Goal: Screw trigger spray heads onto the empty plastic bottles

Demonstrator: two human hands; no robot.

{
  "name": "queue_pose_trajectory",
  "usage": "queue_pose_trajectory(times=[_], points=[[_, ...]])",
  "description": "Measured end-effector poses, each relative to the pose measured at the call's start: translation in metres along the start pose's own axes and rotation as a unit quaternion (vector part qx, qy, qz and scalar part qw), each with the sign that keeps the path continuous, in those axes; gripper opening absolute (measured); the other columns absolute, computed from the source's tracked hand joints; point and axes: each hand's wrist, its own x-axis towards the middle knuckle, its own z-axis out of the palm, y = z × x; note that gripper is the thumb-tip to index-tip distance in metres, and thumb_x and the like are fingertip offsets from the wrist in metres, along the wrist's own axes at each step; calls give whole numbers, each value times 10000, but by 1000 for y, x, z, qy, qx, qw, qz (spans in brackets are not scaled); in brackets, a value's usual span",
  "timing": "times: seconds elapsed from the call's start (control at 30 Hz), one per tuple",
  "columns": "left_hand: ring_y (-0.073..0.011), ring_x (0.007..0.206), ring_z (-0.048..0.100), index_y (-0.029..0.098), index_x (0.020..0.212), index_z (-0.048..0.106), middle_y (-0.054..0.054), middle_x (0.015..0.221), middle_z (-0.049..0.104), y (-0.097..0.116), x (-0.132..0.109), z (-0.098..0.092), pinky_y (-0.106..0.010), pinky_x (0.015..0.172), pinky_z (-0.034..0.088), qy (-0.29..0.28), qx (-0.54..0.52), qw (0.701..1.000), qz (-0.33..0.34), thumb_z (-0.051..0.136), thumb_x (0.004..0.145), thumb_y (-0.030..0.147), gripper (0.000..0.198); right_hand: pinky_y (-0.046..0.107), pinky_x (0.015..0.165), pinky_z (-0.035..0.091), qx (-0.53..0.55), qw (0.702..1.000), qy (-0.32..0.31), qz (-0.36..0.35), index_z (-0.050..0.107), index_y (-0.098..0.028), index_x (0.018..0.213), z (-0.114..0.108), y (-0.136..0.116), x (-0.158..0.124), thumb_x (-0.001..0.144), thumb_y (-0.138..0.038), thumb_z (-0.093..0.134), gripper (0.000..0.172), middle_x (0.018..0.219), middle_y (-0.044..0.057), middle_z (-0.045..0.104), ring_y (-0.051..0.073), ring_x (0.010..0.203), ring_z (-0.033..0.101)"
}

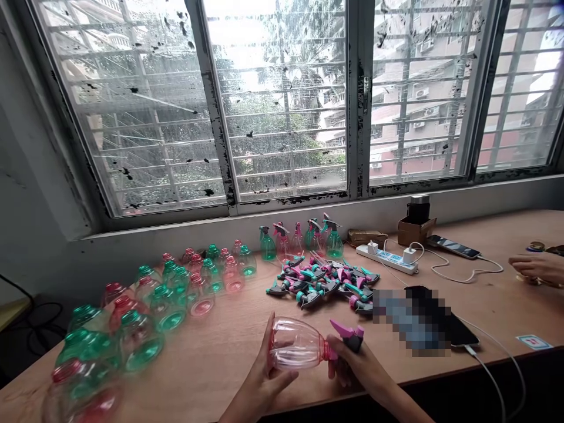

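A clear pink spray bottle (296, 343) lies sideways in the air between my hands, just above the table's front part. My left hand (268, 373) is wrapped round its base, thumb below and fingers at the bottom end. At the neck, my right hand (348, 361) grips the pink and black trigger spray head (350, 336), which sits against the bottle's mouth. Whether the head is fully screwed on, I cannot tell. Beyond my hands spreads a pile of loose trigger spray heads (321, 279) in pink, teal and dark grey.
Headless green and pink bottles (170, 305) stand in rows at left. Several bottles with spray heads (333, 241) line the wall. To the right are a power strip (388, 258), a phone (453, 191) with cables, a cardboard box (416, 229) and another person's hand (540, 267).
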Motion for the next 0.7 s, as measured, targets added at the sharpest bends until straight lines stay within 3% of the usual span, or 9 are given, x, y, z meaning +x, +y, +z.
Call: queue_pose_trajectory(times=[0.2, 0.3, 0.4, 0.57, 0.7], points=[[-376, 1339, 515, 264, 1626, -77, -172, 1390, 570, -5, 1, -2, -492, 1157, 329, 2, -5, 1000, 0, 835, 750, 572, 1302, 214, 399, 368, 12, 1000, 22, -1, 635, -167, 634, 1, 1, 0, 816, -803, 590, 663, 480, 27, 642, 110, 378, 528], [-392, 1322, 524, 225, 1631, -13, -214, 1407, 567, -10, 4, -4, -515, 1130, 357, 9, -39, 999, 5, 774, 781, 635, 1229, 216, 409, 379, 0, 1000, 20, -3, 638, -167, 623, 2, -1, -1, 821, -809, 575, 674, 477, 21, 635, 113, 386, 536], [-393, 1318, 533, 247, 1623, 93, -221, 1463, 524, -10, 5, -4, -520, 1121, 371, -6, -47, 999, 3, 815, 778, 565, 1156, 222, 412, 390, -3, 1000, 26, 1, 661, -163, 633, 2, -3, -2, 825, -824, 544, 698, 481, 25, 641, 118, 385, 542], [-355, 1492, 339, 400, 1614, 85, -123, 1678, 234, -3, 3, 0, -490, 1167, 339, 4, 6, 999, 37, 822, 819, 424, 1085, 222, 398, 379, 12, 999, 34, 18, 687, -155, 649, 1, -2, -2, 823, -850, 502, 741, 458, 26, 629, 113, 355, 521], [-387, 1471, 369, 325, 1622, -80, -196, 1556, 446, -7, 3, -1, -548, 1198, 271, 10, 18, 1000, 15, 913, 687, 469, 1372, 232, 392, 366, 9, 1000, 28, 0, 675, -174, 631, 1, 2, 0, 804, -861, 515, 726, 451, 8, 600, 119, 358, 512]])
